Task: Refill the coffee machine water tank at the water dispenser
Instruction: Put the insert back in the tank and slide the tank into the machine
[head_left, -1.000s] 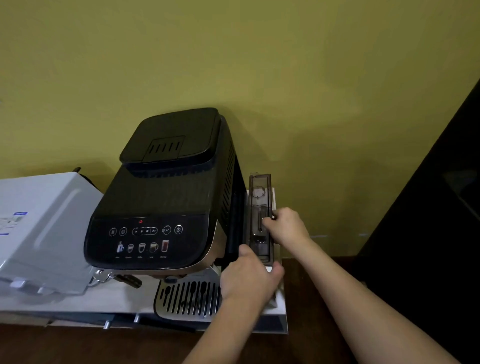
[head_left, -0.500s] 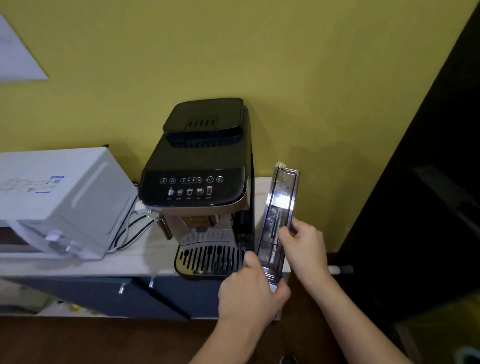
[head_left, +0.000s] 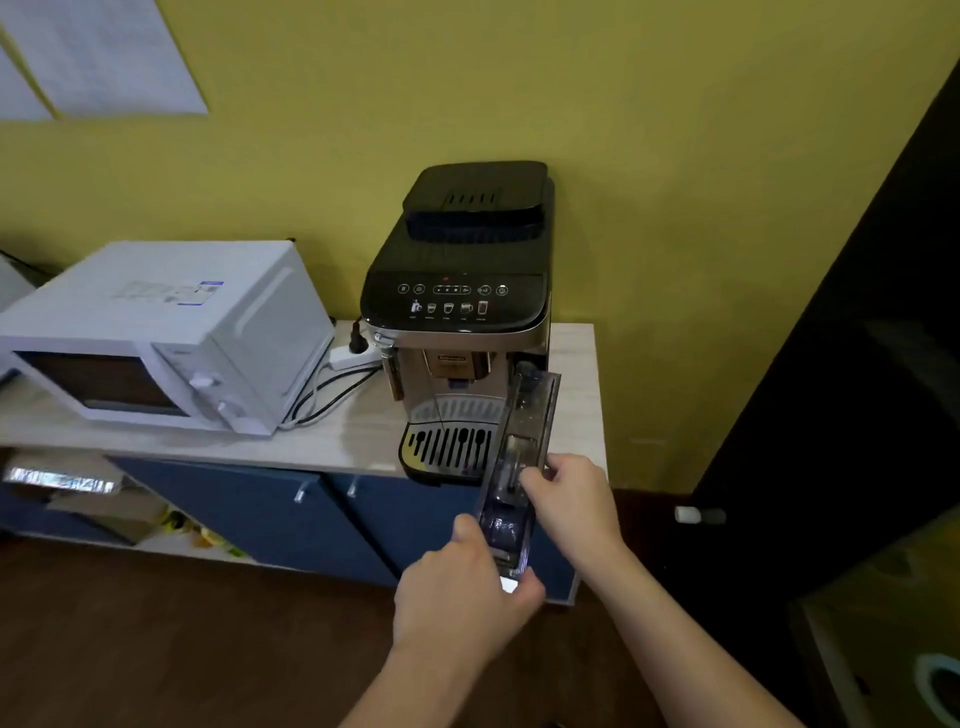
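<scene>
A black coffee machine (head_left: 462, 270) stands on a light wooden counter (head_left: 332, 441) against the yellow wall. The narrow, smoky-clear water tank (head_left: 527, 415) is out of the machine's right side and held in front of it, its far end near the machine. My left hand (head_left: 462, 592) grips the tank's near end from below. Along the tank's right edge, my right hand (head_left: 571, 499) holds it near the middle. The tank's inside is too blurred to judge for water.
A white microwave (head_left: 161, 327) sits on the counter's left, with a power strip (head_left: 353, 356) and cables between it and the machine. Blue cabinet doors (head_left: 270, 509) lie below. A dark door or panel (head_left: 852, 364) rises at right. The floor is brown wood.
The tank slid out of the machine's right side and came toward me, held in both hands. The view pulled back, showing the microwave and the cabinet.
</scene>
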